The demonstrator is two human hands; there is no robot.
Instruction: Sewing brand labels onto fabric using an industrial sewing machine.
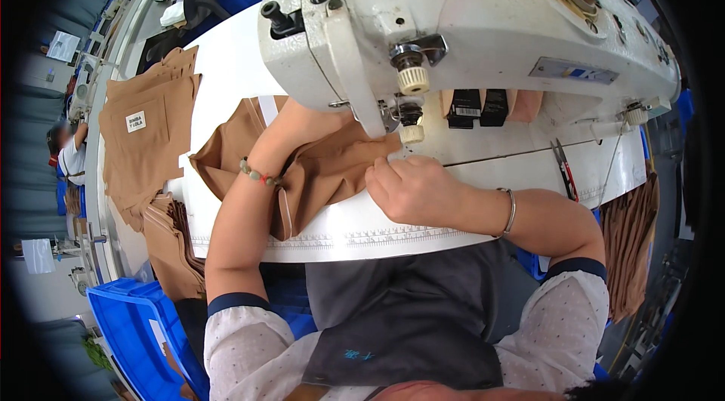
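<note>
Partly, sewing machine (468, 20) hides left hand (316, 126) on brown fabric (326, 168)

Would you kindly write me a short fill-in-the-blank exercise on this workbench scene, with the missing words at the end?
1. The left hand, on the brown fabric, is partly hidden by the white ____ machine.
2. The beaded bracelet is on the person's ____ wrist.
3. The scissors lie on the table, to the person's ____.
4. The large bin at the picture's lower left is coloured ____.

Missing words: sewing; left; right; blue.
</note>
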